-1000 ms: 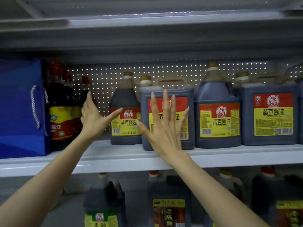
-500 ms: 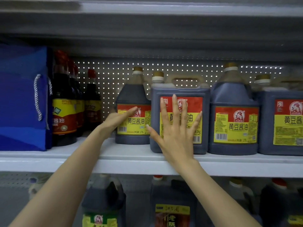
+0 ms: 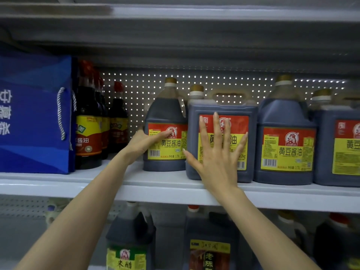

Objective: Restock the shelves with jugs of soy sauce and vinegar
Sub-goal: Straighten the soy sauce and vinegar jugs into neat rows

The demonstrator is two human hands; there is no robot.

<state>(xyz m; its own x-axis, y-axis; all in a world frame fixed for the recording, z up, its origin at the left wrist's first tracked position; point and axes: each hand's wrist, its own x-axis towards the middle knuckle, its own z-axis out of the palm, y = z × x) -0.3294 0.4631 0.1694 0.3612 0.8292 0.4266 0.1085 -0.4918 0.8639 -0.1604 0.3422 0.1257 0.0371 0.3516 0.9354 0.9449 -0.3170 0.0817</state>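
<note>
Straightening step, apparently: right hand [image 3: 216,152], spread flat, presses square jug [image 3: 252,112]; left hand [image 3: 139,142] clasps round jug [image 3: 165,112] at 9 o'clock; next, even push.

Dim, cool light; pegboard holes glow; edges bowed, corners soft.

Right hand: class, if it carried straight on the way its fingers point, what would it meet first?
The square jug: the right hand is spread over its label, apparently touching it. Sliding upward, the fingers would likely reach its handle.
</note>
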